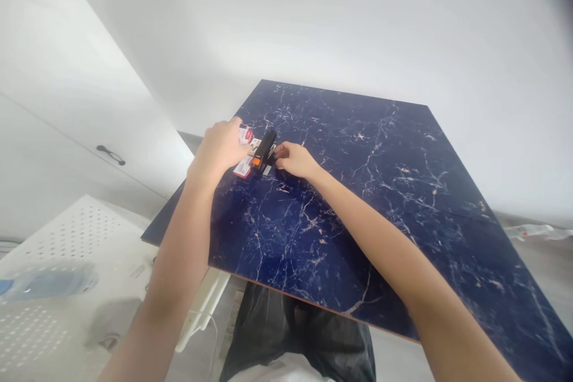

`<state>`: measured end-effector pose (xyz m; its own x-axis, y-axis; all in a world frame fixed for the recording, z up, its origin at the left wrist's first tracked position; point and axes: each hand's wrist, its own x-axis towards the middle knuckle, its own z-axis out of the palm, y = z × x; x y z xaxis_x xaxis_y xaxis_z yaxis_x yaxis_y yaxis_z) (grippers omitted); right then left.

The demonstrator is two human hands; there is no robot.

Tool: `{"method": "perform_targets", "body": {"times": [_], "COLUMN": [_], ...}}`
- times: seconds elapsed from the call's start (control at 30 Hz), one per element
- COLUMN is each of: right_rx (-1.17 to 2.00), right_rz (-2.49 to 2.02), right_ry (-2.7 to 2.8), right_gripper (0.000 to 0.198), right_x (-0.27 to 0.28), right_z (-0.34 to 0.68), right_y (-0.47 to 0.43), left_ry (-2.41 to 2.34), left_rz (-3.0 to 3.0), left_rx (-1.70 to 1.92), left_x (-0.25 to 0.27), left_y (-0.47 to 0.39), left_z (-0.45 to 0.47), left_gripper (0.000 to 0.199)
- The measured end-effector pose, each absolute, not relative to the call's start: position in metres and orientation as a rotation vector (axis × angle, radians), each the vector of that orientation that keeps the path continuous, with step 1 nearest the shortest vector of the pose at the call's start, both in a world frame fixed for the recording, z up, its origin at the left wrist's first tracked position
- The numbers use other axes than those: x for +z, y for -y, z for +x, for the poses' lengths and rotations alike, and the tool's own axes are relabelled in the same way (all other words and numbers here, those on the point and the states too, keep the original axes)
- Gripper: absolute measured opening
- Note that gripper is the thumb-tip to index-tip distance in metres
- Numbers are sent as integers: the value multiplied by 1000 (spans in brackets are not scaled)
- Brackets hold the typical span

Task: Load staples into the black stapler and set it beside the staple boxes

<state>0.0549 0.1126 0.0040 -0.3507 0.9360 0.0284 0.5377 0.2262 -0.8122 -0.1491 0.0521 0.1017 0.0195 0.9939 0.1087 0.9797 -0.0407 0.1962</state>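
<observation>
On the far left part of the blue marbled tabletop lies a small tight group of things. A black stapler-like object [267, 146] with an orange patch on its near end lies slantwise there. Left of it is a flat red-and-white packet [243, 167], partly covered by my left hand [222, 142]. That hand's thumb and forefinger are spread apart over the packet, its other fingers hidden. My right hand [295, 159] is at the black object's right side, fingers curled in close to it. Whatever lies between those fingertips is too small to make out. A small pale piece [267, 171] lies at the black object's near end.
The blue marbled table [322, 239] has a white wall behind it. A white perforated surface [76, 233] stands at the lower left, with a clear plastic bottle [54, 282] on it. Beyond is a white door with a black handle [110, 155]. Clear plastic wrapping [537, 231] lies at right.
</observation>
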Motion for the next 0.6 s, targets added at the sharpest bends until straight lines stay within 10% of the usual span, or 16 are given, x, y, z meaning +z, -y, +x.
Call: {"method": "perform_targets", "body": {"times": [0.33, 0.6], "right_rx": [1101, 1066], "right_rz": [-1427, -1378], "right_ry": [1551, 1738], "right_gripper": [24, 43], "right_x": [-10, -7], "right_z": [104, 89], "right_y": [-112, -95], "left_ry": [-1801, -2194], "left_rz": [2692, 2229], "left_rx": [218, 382], "left_x": [55, 75], "left_y": [-41, -64], "left_z": [-55, -120], "left_gripper": [30, 49]}}
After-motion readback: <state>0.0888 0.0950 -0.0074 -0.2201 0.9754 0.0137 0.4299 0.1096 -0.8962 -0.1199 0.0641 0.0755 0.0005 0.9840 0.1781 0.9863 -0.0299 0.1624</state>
